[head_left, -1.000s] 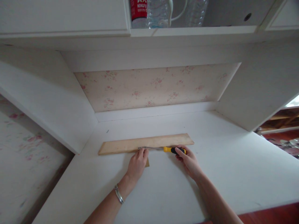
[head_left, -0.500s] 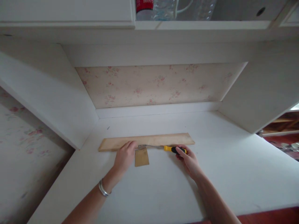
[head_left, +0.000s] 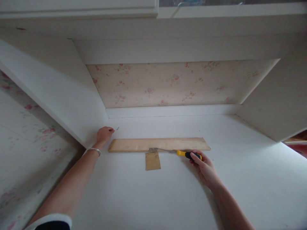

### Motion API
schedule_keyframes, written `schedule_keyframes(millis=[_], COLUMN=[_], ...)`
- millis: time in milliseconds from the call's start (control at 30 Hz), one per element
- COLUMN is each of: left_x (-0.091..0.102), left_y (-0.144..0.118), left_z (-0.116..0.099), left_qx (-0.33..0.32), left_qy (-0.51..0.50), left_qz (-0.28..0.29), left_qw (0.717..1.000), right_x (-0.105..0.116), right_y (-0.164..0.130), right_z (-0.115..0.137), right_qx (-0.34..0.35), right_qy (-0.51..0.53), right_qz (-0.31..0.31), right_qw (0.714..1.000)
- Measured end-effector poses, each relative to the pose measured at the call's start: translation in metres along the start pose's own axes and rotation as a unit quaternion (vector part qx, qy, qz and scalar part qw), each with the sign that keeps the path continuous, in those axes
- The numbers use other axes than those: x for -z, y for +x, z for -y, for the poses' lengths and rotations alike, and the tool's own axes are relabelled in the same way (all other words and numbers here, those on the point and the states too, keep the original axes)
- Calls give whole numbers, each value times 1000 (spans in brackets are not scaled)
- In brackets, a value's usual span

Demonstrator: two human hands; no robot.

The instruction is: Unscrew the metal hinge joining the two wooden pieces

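My right hand (head_left: pixel 203 167) is wrapped around the yellow and black handle of a screwdriver (head_left: pixel 183 154). Its thin shaft points left, and the tip reaches a small metal hinge (head_left: pixel 153 149) at the near edge of a long pale wooden board (head_left: pixel 136 145). A small brown square piece (head_left: pixel 153 161) lies just below the hinge, touching or nearly touching it. Beyond the board's left end, my left hand (head_left: pixel 104 135) has its fingers curled together beside small screw-like bits (head_left: pixel 117 128) on the white surface. Whatever those fingers pinch, if anything, is too small to make out.
The white worktop (head_left: pixel 134 198) sits in a nook between a left side panel (head_left: pixel 59 86) and a right side panel (head_left: pixel 271 108). Flowered wallpaper (head_left: pixel 158 84) covers the back. A white cabinet (head_left: pixel 79 8) hangs overhead, with an open shelf on its right.
My left hand has left the hinge and moved left and away toward the small bits. My right hand still holds the screwdriver at the hinge. The view has shifted left and lower.
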State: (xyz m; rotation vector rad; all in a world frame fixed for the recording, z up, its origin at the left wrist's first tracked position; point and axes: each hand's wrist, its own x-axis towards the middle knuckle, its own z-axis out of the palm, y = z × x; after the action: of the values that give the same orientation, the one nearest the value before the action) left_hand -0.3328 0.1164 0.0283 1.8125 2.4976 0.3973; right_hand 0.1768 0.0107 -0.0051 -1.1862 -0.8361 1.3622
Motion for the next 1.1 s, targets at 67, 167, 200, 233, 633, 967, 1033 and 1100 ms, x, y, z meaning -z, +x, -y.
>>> schedule_keyframes(millis=[67,167,200,233,633,967,1033,1100], left_x=[-6,-14,-15,-15,-16,-14,-16,-17], left_y=[7,14,16,17,19,-17,-17,-14], left_z=[4,8,8,8,3,3,-2,-5], left_qx=[11,32,35,37,62,-57,-60,-62], left_qy=[7,1,-2,-2,-104,9,12,11], left_qz=[10,11,8,4,29,48,41,38], left_qw=[1000,999,999,999,992,997,997,997], right_x=[0,0,0,0,3,3,3,3], right_y=[-1,-1,0,0,1,-3,-4,-5], right_z=[1,0,0,-1,-4,-3,-4,-5], right_qx=[1,-3,-8,-12,1,1,7,10], right_qy=[2,9,13,16,13,33,37,39], right_qz=[-2,-8,-9,-11,-26,-23,-27,-29], right_qw=[1000,1000,1000,1000,1000,999,999,999])
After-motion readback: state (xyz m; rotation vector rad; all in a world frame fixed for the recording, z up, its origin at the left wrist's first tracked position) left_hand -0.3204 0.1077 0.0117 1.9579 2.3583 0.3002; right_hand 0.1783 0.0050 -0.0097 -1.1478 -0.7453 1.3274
